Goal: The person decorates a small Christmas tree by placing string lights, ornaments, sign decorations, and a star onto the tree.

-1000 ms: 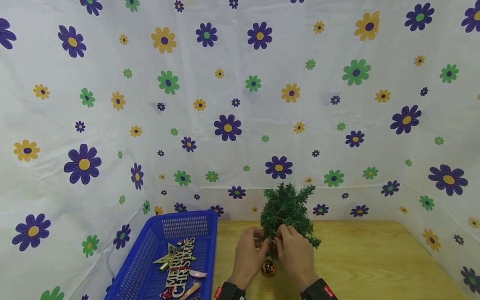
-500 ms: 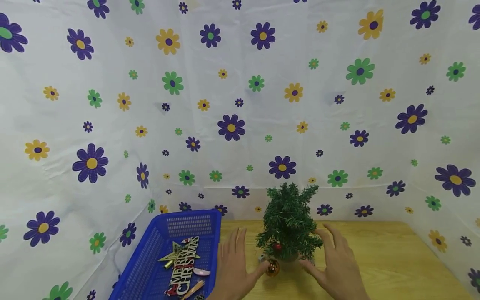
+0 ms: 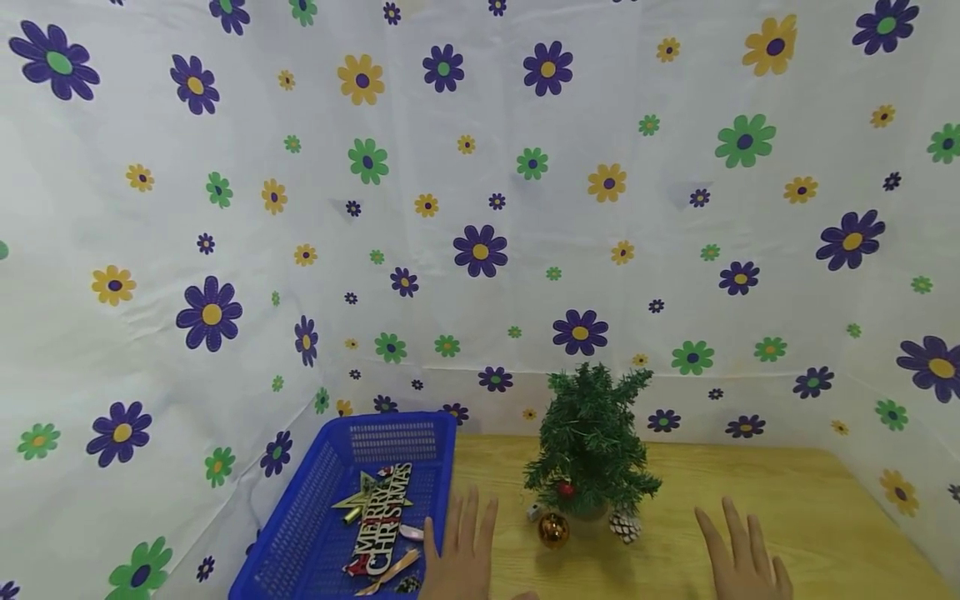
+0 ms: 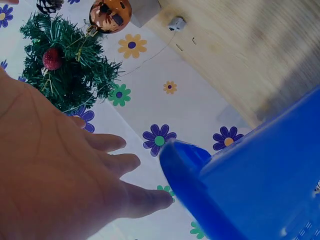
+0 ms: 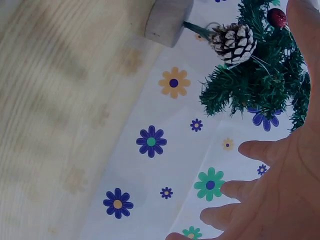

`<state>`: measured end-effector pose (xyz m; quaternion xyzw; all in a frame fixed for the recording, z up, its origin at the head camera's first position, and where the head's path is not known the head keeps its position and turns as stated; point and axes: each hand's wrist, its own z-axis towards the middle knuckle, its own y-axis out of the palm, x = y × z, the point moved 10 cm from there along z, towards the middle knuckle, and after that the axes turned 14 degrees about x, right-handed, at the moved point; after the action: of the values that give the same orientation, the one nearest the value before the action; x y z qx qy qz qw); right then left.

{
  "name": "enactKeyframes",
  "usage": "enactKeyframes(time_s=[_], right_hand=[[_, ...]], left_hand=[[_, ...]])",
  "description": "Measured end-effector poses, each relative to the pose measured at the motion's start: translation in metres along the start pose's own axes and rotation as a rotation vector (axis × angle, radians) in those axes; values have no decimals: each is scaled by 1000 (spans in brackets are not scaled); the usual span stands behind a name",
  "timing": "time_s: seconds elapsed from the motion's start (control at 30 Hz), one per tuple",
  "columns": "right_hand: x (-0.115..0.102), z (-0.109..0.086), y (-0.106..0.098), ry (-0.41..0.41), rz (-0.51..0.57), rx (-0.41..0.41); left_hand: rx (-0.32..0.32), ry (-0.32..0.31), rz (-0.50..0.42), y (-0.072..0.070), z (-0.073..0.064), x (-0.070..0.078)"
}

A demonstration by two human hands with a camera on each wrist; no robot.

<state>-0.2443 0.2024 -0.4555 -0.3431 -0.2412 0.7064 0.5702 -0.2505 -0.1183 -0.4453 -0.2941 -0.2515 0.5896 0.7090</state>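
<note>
A small green Christmas tree [image 3: 592,433] stands upright on the table. On it hang a shiny copper-coloured ball [image 3: 553,530], a white-tipped pine cone [image 3: 625,525] and a red berry ball [image 3: 566,489]. My left hand [image 3: 461,554] spreads its fingers beside the blue basket, left of the tree, holding nothing. To the right of the tree my right hand [image 3: 742,558] has its fingers extended and apart from everything. In the right wrist view the tree's pale block base [image 5: 169,22] shows near the pine cone.
A blue plastic basket [image 3: 273,533] stands at the left with a Merry Christmas sign [image 3: 382,521], a gold star [image 3: 365,492] and other ornaments inside. A small grey piece [image 3: 533,512] lies left of the copper ball. Flower-printed cloth [image 3: 420,317] walls the table [image 3: 757,483].
Both hands worked at the front of the tree, then came away and spread apart to either side. Ornaments on the tree, including the pine cone, now show uncovered.
</note>
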Motion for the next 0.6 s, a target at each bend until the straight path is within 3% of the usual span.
enactKeyframes(time_s=[0.1,0.23,0.37,0.53,0.6], right_hand=[[4,-4,5,14,8,0],[7,-6,10,37,22,-31],[8,-6,14,53,33,-71],[8,-8,20,53,48,-121],[7,-8,21,56,55,-122]], left_hand=[[15,22,20,0,-3,0],[-39,21,0,5,-6,-4],[-49,20,11,7,-9,-9],[-10,-2,38,4,-10,-17],[-44,-28,27,5,-10,-21]])
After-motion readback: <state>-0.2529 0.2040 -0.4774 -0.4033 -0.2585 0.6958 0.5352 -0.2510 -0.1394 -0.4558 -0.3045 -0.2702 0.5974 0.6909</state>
